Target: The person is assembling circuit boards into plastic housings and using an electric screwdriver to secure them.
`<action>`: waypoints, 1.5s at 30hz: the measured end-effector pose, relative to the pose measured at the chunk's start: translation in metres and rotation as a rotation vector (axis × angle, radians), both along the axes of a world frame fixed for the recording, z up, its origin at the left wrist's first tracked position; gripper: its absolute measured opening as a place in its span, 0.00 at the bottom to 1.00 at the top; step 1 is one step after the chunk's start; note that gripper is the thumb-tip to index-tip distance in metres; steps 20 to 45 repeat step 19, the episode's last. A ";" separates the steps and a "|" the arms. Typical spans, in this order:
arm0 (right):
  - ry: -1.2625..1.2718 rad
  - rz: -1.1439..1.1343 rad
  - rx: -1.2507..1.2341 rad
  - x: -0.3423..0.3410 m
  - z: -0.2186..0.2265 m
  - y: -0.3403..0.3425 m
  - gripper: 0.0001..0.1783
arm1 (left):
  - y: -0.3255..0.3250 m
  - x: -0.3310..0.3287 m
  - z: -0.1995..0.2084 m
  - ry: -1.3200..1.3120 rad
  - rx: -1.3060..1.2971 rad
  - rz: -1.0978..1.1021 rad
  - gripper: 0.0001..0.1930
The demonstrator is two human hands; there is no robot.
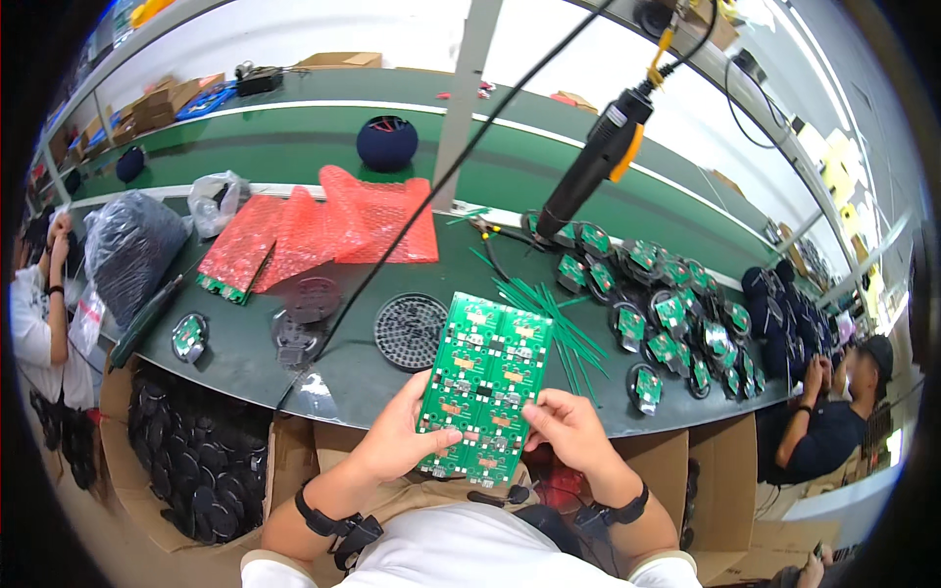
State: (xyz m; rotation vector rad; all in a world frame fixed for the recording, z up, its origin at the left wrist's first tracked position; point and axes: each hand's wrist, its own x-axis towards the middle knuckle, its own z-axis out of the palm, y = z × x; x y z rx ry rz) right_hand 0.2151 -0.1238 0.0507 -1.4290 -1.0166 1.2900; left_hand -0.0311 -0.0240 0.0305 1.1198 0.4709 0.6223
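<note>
Upright before me is a green circuit board panel (490,377), made up of several small repeated boards. My left hand (407,431) grips its lower left edge, thumb across the front. On the right edge, my right hand (569,428) pinches the panel between thumb and fingers. Behind the panel, a round black tray (410,331) of small parts rests on the dark green bench. Thin green strips (564,328) lie scattered to the right of the panel. An electric screwdriver (598,157) hangs above the bench, with wire cutters (482,225) lying near its tip.
Red bubble wrap (333,220) covers more panels at the back left. Many black round units with green boards (676,314) crowd the right side. Below the bench edge, a cardboard box (118,451) holds black discs. Co-workers (833,402) are at both sides.
</note>
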 end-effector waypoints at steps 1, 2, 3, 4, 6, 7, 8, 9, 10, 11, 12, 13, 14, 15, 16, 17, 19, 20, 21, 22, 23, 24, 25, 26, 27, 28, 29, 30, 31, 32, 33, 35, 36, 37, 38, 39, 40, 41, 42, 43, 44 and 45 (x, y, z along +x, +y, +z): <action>-0.094 -0.023 -0.101 0.009 -0.002 -0.003 0.10 | -0.002 0.001 -0.005 -0.010 -0.003 -0.019 0.35; -0.181 -0.060 0.017 0.018 -0.002 -0.005 0.10 | -0.003 0.001 -0.009 0.023 -0.045 0.032 0.35; -0.271 -0.118 0.040 0.030 0.000 -0.003 0.09 | -0.005 0.001 -0.013 0.055 -0.085 0.090 0.35; -0.367 -0.157 0.075 0.040 0.002 0.003 0.09 | -0.007 0.000 -0.015 0.001 -0.125 0.133 0.34; -0.513 -0.189 0.135 0.056 0.005 0.025 0.08 | -0.006 -0.004 -0.016 -0.027 -0.130 0.168 0.33; -0.580 -0.204 0.096 0.062 0.006 0.039 0.08 | -0.005 -0.006 -0.017 -0.067 -0.140 0.202 0.33; -0.619 -0.175 0.196 0.066 0.006 0.056 0.07 | -0.004 -0.008 -0.017 -0.040 -0.134 0.228 0.31; -0.727 -0.153 0.237 0.068 0.003 0.078 0.08 | -0.003 -0.008 -0.017 -0.020 -0.136 0.237 0.31; -0.796 -0.116 0.290 0.070 -0.002 0.102 0.09 | -0.002 -0.007 -0.019 -0.013 -0.136 0.278 0.31; -1.009 -0.116 0.366 0.068 -0.007 0.130 0.13 | -0.002 -0.007 -0.019 -0.004 -0.144 0.321 0.30; -1.186 -0.109 0.361 0.064 -0.013 0.159 0.16 | -0.003 -0.005 -0.020 -0.050 -0.140 0.363 0.31; -1.286 -0.129 0.320 0.058 -0.019 0.185 0.18 | -0.004 -0.005 -0.020 -0.028 -0.135 0.381 0.31; -1.348 -0.142 0.273 0.052 -0.024 0.207 0.19 | -0.004 -0.006 -0.020 -0.009 -0.139 0.384 0.31; -1.412 -0.151 0.194 0.048 -0.027 0.227 0.21 | -0.002 -0.006 -0.020 -0.025 -0.133 0.384 0.31; -1.413 -0.141 0.221 0.045 -0.030 0.241 0.21 | 0.000 -0.005 -0.021 -0.006 -0.160 0.397 0.32; -1.456 -0.086 0.138 0.043 -0.033 0.255 0.24 | 0.000 -0.006 -0.022 -0.028 -0.134 0.416 0.32; -1.426 -0.005 -0.009 0.045 -0.036 0.277 0.30 | -0.001 -0.008 -0.025 -0.051 -0.106 0.412 0.32; -1.426 -0.005 -0.009 0.045 -0.036 0.277 0.30 | -0.001 -0.008 -0.025 -0.051 -0.106 0.412 0.32; -1.426 -0.005 -0.009 0.045 -0.036 0.277 0.30 | -0.001 -0.008 -0.025 -0.051 -0.106 0.412 0.32; -1.426 -0.005 -0.009 0.045 -0.036 0.277 0.30 | -0.001 -0.008 -0.025 -0.051 -0.106 0.412 0.32; -1.426 -0.005 -0.009 0.045 -0.036 0.277 0.30 | -0.001 -0.008 -0.025 -0.051 -0.106 0.412 0.32; -1.426 -0.005 -0.009 0.045 -0.036 0.277 0.30 | -0.001 -0.008 -0.025 -0.051 -0.106 0.412 0.32; -1.426 -0.005 -0.009 0.045 -0.036 0.277 0.30 | -0.001 -0.008 -0.025 -0.051 -0.106 0.412 0.32; -1.426 -0.005 -0.009 0.045 -0.036 0.277 0.30 | -0.001 -0.008 -0.025 -0.051 -0.106 0.412 0.32; -1.426 -0.005 -0.009 0.045 -0.036 0.277 0.30 | -0.001 -0.008 -0.025 -0.051 -0.106 0.412 0.32; -1.426 -0.005 -0.009 0.045 -0.036 0.277 0.30 | -0.001 -0.008 -0.025 -0.051 -0.106 0.412 0.32; -1.426 -0.005 -0.009 0.045 -0.036 0.277 0.30 | -0.001 -0.008 -0.025 -0.051 -0.106 0.412 0.32; -1.426 -0.005 -0.009 0.045 -0.036 0.277 0.30 | -0.001 -0.008 -0.025 -0.051 -0.106 0.412 0.32; -1.426 -0.005 -0.009 0.045 -0.036 0.277 0.30 | -0.001 -0.008 -0.025 -0.051 -0.106 0.412 0.32; -1.426 -0.005 -0.009 0.045 -0.036 0.277 0.30 | -0.001 -0.008 -0.025 -0.051 -0.106 0.412 0.32; -1.426 -0.005 -0.009 0.045 -0.036 0.277 0.30 | -0.001 -0.008 -0.025 -0.051 -0.106 0.412 0.32; -1.426 -0.005 -0.009 0.045 -0.036 0.277 0.30 | -0.001 -0.008 -0.025 -0.051 -0.106 0.412 0.32; -1.426 -0.005 -0.009 0.045 -0.036 0.277 0.30 | -0.001 -0.008 -0.025 -0.051 -0.106 0.412 0.32; -1.426 -0.005 -0.009 0.045 -0.036 0.277 0.30 | -0.001 -0.008 -0.025 -0.051 -0.106 0.412 0.32; -1.426 -0.005 -0.009 0.045 -0.036 0.277 0.30 | -0.001 -0.008 -0.025 -0.051 -0.106 0.412 0.32; -1.426 -0.005 -0.009 0.045 -0.036 0.277 0.30 | -0.001 -0.008 -0.025 -0.051 -0.106 0.412 0.32; -1.426 -0.005 -0.009 0.045 -0.036 0.277 0.30 | -0.001 -0.008 -0.025 -0.051 -0.106 0.412 0.32; -1.426 -0.005 -0.009 0.045 -0.036 0.277 0.30 | -0.001 -0.008 -0.025 -0.051 -0.106 0.412 0.32; -1.426 -0.005 -0.009 0.045 -0.036 0.277 0.30 | -0.001 -0.008 -0.025 -0.051 -0.106 0.412 0.32; -1.426 -0.005 -0.009 0.045 -0.036 0.277 0.30 | -0.001 -0.008 -0.025 -0.051 -0.106 0.412 0.32; -1.426 -0.005 -0.009 0.045 -0.036 0.277 0.30 | -0.001 -0.008 -0.025 -0.051 -0.106 0.412 0.32; -1.426 -0.005 -0.009 0.045 -0.036 0.277 0.30 | -0.001 -0.008 -0.025 -0.051 -0.106 0.412 0.32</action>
